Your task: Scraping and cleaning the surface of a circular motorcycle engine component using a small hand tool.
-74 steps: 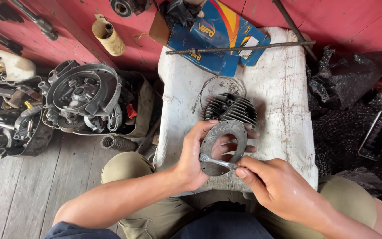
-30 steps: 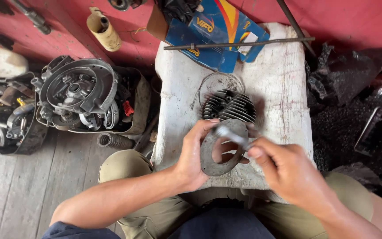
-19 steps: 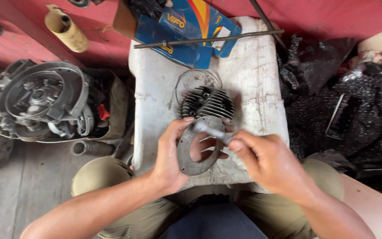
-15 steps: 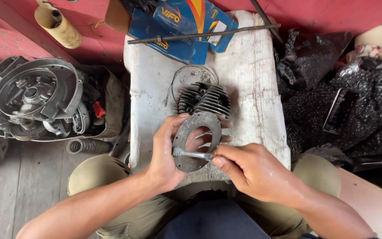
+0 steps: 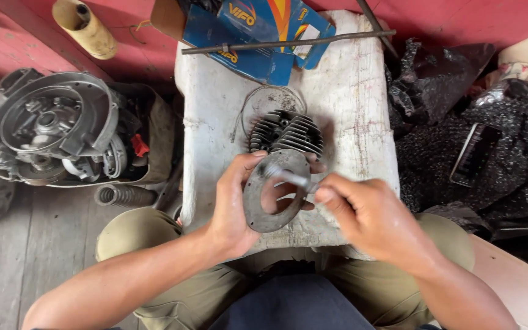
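Up close, ring: flat grey metal ring plate [image 5: 276, 190] with a wide round opening, being held upright over the near edge of the white foam block [image 5: 362, 122], just in front of the dark finned engine cylinder [image 5: 286, 132].
Change: thin metal tool [image 5: 288, 176] is now crossing the ring's upper part; half a second ago it was lying lower across the opening.
Left hand [image 5: 232, 205]: closing around the ring's left rim, thumb on top.
Right hand [image 5: 371, 217]: pinching the tool's end between closed fingertips.
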